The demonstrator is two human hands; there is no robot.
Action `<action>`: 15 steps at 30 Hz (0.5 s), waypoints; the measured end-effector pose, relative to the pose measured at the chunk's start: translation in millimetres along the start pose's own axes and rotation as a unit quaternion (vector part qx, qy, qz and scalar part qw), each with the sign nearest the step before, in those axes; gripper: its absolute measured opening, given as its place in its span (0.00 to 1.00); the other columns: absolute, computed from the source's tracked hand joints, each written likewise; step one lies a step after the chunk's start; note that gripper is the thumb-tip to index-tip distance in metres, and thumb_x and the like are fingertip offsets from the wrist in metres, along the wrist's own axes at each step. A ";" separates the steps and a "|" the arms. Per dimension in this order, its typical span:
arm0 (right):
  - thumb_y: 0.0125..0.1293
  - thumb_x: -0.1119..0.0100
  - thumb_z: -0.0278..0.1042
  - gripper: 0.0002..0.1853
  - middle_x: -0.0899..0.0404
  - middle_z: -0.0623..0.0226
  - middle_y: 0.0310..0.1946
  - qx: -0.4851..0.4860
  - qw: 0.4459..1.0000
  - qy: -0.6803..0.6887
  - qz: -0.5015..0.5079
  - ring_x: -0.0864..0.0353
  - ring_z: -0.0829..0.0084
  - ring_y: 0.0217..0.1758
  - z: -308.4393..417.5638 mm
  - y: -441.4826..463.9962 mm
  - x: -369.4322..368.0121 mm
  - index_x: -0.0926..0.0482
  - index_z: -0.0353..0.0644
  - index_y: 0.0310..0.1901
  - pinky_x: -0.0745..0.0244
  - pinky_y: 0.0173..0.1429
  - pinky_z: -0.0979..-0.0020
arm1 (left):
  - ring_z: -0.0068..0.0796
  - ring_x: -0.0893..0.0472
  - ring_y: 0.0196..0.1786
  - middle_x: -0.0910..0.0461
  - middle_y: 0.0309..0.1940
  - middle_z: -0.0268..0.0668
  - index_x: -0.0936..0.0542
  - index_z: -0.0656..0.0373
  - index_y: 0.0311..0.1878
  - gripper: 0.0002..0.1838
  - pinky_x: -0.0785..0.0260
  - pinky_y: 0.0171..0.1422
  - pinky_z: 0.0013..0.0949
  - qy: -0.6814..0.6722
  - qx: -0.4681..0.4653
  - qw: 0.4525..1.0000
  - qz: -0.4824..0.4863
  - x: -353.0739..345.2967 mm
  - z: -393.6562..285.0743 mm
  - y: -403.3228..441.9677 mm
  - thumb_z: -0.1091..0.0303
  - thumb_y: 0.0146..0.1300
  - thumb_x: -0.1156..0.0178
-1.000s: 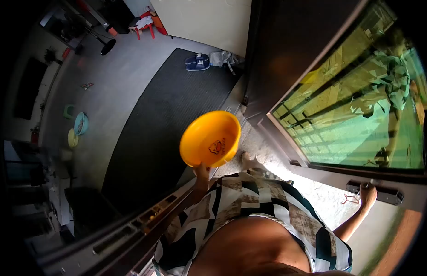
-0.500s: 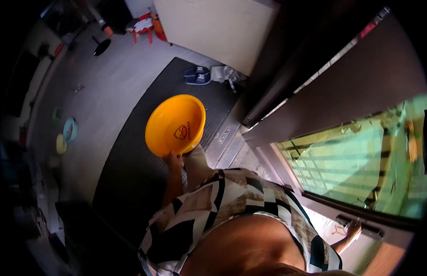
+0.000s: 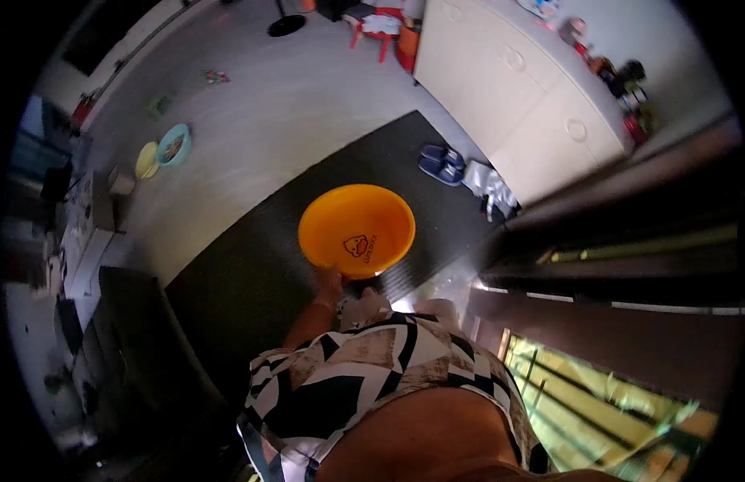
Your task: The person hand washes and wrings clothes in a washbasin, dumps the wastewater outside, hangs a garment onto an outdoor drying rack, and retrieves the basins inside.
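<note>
My left hand (image 3: 328, 283) is closed on the near rim of an orange-yellow plastic basin (image 3: 316, 230). A cartoon duck face with lettering is printed inside the basin, and I see nothing lying in it. It is held in front of my legs, above a dark ribbed mat (image 3: 252, 265). My right hand is out of sight. On my right stands a dark door (image 3: 629, 341) with a barred, greenish glass panel.
Dark slippers (image 3: 441, 164) and a silvery bag (image 3: 489, 189) lie by a pale cabinet (image 3: 501, 88). Farther left on the grey floor are a light-blue basin (image 3: 175, 145) with something in it and a yellow basin (image 3: 147, 161). A red stool (image 3: 378, 32) stands at the back.
My view has swung toward the room, away from the door. The orange-yellow basin has come along in my left hand. My right hand, earlier at the door handle, has left the view.
</note>
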State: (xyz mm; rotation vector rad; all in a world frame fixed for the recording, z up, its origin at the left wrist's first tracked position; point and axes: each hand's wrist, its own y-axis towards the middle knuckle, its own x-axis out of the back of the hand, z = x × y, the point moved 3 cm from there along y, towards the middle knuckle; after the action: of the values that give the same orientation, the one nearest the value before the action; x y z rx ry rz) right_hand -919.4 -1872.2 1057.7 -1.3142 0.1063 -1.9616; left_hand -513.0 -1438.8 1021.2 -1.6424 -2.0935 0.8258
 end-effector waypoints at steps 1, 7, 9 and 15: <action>0.59 0.47 0.41 0.11 0.23 0.51 0.30 0.018 0.998 0.016 0.055 0.24 0.55 0.30 18.9 21.6 -23.8 0.23 0.41 0.34 0.30 0.33 0.57 | 0.35 0.24 0.40 0.28 0.47 0.38 0.36 0.53 0.58 0.22 0.26 0.32 0.38 0.075 -0.026 0.995 -0.059 0.9 -9.5 -1.6 0.62 0.61 0.43; 0.59 0.47 0.40 0.11 0.23 0.51 0.31 0.104 0.965 0.021 0.239 0.24 0.56 0.30 140.9 121.7 -95.8 0.24 0.41 0.35 0.30 0.34 0.58 | 0.32 0.26 0.28 0.27 0.35 0.35 0.30 0.52 0.50 0.16 0.31 0.27 0.40 -0.087 -0.071 0.993 0.030 2.3 -28.1 13.8 0.58 0.62 0.43; 0.59 0.47 0.40 0.11 0.23 0.51 0.31 0.121 0.955 0.011 0.270 0.24 0.56 0.31 169.5 148.9 -110.7 0.24 0.41 0.36 0.30 0.34 0.58 | 0.32 0.28 0.25 0.28 0.31 0.35 0.29 0.53 0.48 0.14 0.33 0.25 0.41 -0.043 -0.044 0.996 -0.060 -16.0 -60.7 -11.2 0.59 0.63 0.44; 0.59 0.47 0.40 0.12 0.23 0.52 0.32 0.146 0.941 0.003 0.306 0.23 0.57 0.31 241.2 228.4 -128.3 0.24 0.41 0.37 0.29 0.34 0.59 | 0.33 0.30 0.22 0.30 0.26 0.34 0.29 0.56 0.41 0.08 0.37 0.25 0.40 0.177 -0.096 0.979 0.002 -12.1 -64.8 44.4 0.63 0.64 0.47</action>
State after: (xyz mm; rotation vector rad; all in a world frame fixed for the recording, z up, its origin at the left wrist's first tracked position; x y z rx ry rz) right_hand -574.5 -1875.2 969.3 -0.9337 0.1928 -1.3843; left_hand -437.4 -1428.8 1043.5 -1.7397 -1.9623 0.3061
